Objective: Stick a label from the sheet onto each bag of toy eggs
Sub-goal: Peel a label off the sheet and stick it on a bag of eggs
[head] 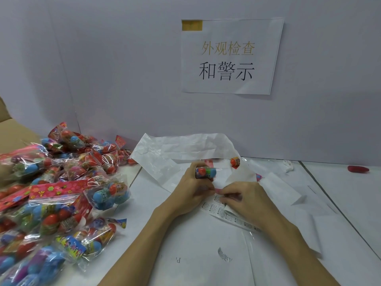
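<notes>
While the left hand (190,189) curls round a small bag (205,172) of toy eggs at its fingertips, the right hand (245,198) sits just beside it at 3 o'clock, its fingers bent and pinching at the top edge of the label sheet (231,215), so the two hands nearly touch above the sheet. The sheet is a thin, glossy strip of small printed rectangles, running from under the right hand toward 5 o'clock. The table (195,244) is white and smooth, with a dark seam slanting down its right side; bare room lies toward 6 o'clock between the forearms and out at 3 o'clock. At 9 o'clock a pile (57,193) of crinkly clear bags crowds the left edge, full of round red, blue and purple eggs. At 12 o'clock a crumpled white plastic bag (175,149) lies open against the grey wall (115,65), where a paper notice (228,56) hangs. A small red object (358,169) rests far right.
</notes>
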`<state>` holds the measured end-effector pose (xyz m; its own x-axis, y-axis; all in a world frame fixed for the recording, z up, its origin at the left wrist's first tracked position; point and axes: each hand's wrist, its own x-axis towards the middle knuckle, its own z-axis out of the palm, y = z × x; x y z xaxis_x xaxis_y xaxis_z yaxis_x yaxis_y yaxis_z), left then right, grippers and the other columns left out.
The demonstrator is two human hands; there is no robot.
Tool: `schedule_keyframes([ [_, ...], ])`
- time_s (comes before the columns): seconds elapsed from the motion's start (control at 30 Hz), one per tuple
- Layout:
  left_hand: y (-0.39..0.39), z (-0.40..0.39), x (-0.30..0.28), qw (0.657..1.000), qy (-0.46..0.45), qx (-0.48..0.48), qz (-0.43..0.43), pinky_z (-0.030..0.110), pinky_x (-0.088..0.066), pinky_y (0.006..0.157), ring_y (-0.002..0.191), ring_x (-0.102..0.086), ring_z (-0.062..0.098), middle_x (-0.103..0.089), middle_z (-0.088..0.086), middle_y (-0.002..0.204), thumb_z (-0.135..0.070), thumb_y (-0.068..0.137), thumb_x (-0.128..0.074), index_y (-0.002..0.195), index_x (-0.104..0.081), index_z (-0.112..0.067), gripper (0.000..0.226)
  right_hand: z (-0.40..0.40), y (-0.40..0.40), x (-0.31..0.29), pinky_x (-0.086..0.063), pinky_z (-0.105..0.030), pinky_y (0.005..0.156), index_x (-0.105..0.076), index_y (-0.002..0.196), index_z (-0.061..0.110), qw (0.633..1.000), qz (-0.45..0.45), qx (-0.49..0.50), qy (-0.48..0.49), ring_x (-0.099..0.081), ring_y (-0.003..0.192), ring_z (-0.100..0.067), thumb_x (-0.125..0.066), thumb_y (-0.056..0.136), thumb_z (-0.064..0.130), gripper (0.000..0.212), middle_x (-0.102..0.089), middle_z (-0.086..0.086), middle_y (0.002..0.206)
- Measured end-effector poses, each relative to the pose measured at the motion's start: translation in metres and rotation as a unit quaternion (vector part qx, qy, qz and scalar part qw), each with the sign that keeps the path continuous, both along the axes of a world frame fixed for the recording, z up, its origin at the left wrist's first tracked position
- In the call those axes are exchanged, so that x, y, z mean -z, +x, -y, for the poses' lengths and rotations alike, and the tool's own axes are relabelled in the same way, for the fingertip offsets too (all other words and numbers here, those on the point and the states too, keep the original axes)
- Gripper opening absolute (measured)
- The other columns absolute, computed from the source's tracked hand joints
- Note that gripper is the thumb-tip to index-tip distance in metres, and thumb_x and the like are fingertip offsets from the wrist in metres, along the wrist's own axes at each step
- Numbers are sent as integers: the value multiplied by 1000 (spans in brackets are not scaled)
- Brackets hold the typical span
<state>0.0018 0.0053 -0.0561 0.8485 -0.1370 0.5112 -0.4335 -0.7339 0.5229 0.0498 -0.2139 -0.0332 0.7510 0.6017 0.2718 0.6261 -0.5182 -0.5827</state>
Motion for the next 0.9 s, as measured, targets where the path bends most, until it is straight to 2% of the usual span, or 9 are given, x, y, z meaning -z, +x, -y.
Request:
schedule_keyframes([
  [0.1, 1, -1, 0, 1000, 4, -8, -14, 40, -46, 107, 128, -45, 23, -36, -2, 137, -15, 95, -75, 96, -78, -10, 7, 4, -2, -2, -53, -11, 82, -84, 99, 36, 1000, -20, -8, 9, -70, 88, 8, -85, 85, 31, 15, -79, 19, 93],
  [0.27, 2, -2, 2, 1000, 0, -1, 0, 38, -46, 107, 129, -45, 24, -36, -2, 135, -17, 95, -75, 94, -78, -9, 9, 0, -2, -4, -52, -16, 87, -78, 122, 28, 1000, 2, -28, -3, -69, 92, -1, -75, 95, 21, 28, -77, 11, 102],
  [0.33, 3, -2, 3, 1000, 4, -10, -5, 40, -46, 107, 128, -46, 26, -37, 2, 137, -18, 96, -74, 95, -77, -8, 10, -1, -2, -4, -49, -13, 86, -80, 118, 27, 999, 11, -44, -25, -67, 95, -1, -75, 95, 20, 24, -76, 11, 108],
  [0.43, 3, -1, 3, 1000, 6, -11, -14, 38, -45, 109, 131, -44, 24, -34, -3, 136, -19, 97, -74, 97, -77, -8, 11, 3, -3, -7, -48, -9, 84, -83, 109, 29, 999, 4, -45, -16, -67, 93, 9, -77, 94, 22, 17, -77, 18, 106],
  [0.53, 1, -1, 1, 1000, -19, -5, -13, 37, -45, 109, 130, -45, 23, -35, 0, 136, -16, 96, -74, 95, -76, -9, 8, 2, -4, -8, -50, -15, 84, -81, 115, 30, 999, 1, -41, -4, -68, 90, 2, -73, 96, 17, 24, -77, 15, 100],
  [0.6, 0, 0, 1, 999, -42, -6, -12, 36, -46, 108, 128, -48, 22, -37, 2, 137, -13, 95, -74, 94, -75, -9, 4, 0, -4, -6, -50, -15, 86, -79, 120, 27, 999, 12, -48, -17, -67, 92, -1, -72, 97, 15, 27, -77, 12, 103],
  [0.8, -2, 2, -2, 998, -51, -12, -30, 35, -47, 108, 128, -48, 20, -37, -3, 135, -16, 94, -75, 93, -75, -11, 5, -1, -2, -3, -54, -21, 89, -83, 111, 25, 999, 17, -34, -10, -70, 94, -3, -75, 94, 15, 21, -78, 10, 105],
  [0.9, -2, 1, -1, 998, -54, -19, -30, 29, -46, 108, 127, -47, 15, -39, -10, 131, -19, 94, -77, 93, -76, -16, 3, -8, -4, 1, -54, -28, 85, -79, 101, 28, 999, 33, -22, -4, -66, 89, -5, -79, 92, 22, 11, -70, 9, 98],
])
